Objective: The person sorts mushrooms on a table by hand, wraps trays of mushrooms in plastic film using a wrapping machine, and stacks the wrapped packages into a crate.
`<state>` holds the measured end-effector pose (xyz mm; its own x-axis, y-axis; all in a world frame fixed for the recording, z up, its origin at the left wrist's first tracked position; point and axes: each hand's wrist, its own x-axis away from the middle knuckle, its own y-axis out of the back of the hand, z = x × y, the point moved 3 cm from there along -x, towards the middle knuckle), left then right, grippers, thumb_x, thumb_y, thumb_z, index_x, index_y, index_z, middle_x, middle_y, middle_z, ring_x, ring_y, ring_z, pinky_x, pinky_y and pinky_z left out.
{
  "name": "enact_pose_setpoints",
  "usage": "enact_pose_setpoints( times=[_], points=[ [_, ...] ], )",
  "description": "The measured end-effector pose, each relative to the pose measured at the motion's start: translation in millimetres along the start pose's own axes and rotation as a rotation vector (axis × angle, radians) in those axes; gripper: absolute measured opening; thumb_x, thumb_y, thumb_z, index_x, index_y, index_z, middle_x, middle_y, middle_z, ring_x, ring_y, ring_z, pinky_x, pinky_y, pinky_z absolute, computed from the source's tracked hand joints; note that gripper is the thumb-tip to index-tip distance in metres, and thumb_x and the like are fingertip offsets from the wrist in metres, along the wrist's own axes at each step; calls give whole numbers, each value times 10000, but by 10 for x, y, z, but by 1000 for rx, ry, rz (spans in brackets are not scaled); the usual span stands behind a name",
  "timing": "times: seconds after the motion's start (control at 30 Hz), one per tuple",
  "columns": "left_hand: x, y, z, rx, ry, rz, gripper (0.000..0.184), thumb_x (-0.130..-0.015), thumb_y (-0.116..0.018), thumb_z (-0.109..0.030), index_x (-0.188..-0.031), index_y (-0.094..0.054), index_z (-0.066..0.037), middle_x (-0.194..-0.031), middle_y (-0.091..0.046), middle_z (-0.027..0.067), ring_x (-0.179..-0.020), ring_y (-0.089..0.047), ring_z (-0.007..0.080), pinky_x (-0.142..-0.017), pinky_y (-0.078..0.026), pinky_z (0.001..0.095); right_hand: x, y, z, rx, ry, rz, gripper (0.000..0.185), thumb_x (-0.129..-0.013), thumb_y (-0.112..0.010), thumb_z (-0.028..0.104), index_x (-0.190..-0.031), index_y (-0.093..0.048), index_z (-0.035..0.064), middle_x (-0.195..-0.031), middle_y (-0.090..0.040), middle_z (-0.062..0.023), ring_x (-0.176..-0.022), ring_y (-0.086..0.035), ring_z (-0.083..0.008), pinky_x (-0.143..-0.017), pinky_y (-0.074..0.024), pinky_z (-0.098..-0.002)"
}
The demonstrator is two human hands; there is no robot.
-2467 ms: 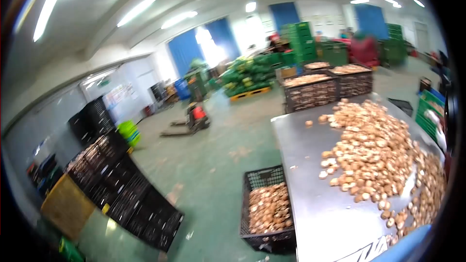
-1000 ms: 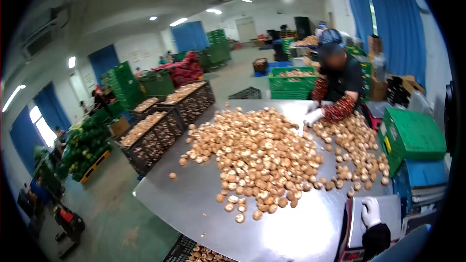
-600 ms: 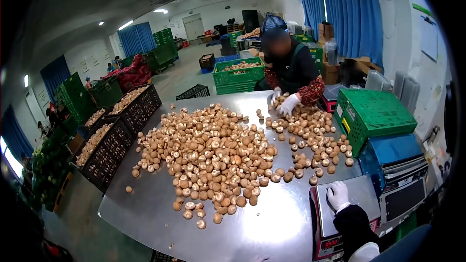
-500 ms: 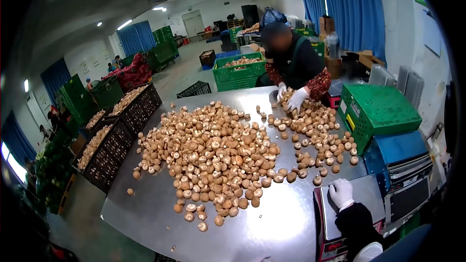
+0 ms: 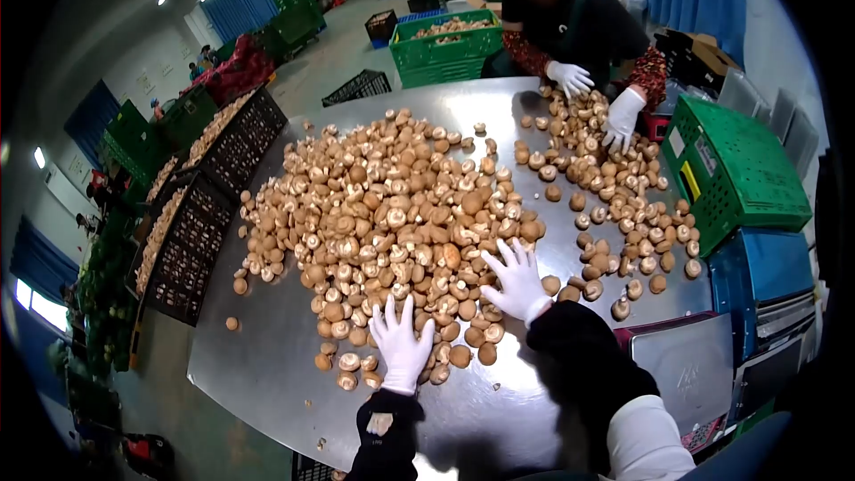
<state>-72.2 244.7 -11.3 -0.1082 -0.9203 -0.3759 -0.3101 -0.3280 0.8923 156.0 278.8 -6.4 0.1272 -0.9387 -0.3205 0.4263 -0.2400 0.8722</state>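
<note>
One broad metal table (image 5: 258, 365) bears a large mushroom heap (image 5: 392, 205) across its middle and a smaller pile (image 5: 637, 223) to the right. The mushrooms have rounded tan-to-brown caps and pale, stubby stems, many turned underside up. At the heap's near edge are the white-gloved left hand (image 5: 401, 343) and right hand (image 5: 517, 283), fingers spread and grasping nothing; mushrooms lie just beyond both sets of fingertips and between the two hands. One stray mushroom (image 5: 232, 323) sits apart at the left.
</note>
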Motion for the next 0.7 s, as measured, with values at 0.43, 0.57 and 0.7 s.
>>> enact_pose_setpoints(
  times=[0.43, 0.57, 0.7],
  points=[
    [1318, 6, -318, 141, -463, 307, 493, -740, -650, -394, -1203, -564, -248, -1294, -459, 97, -1243, -343, 360, -970, -274, 574, 1180, 288, 270, 35, 268, 393, 418, -803, -548, 335, -1164, -548, 124, -1233, -471, -155, -1200, -384, -362, -1013, -268, -525],
    [1485, 102, -110, 197, -254, 105, 588, -692, -689, -384, -1220, -545, -170, -1310, -409, 169, -1244, -324, 397, -986, -247, 598, 954, 295, 367, -197, 168, 118, 356, -744, -626, 234, -1076, -588, 112, -1171, -509, -143, -1090, -443, -351, -950, -323, -468],
    [1263, 182, 102, 16, 132, 137, 738, -671, -709, -423, -1294, -465, -113, -1376, -291, 251, -1284, -214, 472, -1020, -171, 620, 678, -46, 632, -14, 139, 131, 554, -754, -603, 406, -1251, -513, 180, -1346, -368, -191, -1267, -265, -441, -1034, -178, -591]
  ],
)
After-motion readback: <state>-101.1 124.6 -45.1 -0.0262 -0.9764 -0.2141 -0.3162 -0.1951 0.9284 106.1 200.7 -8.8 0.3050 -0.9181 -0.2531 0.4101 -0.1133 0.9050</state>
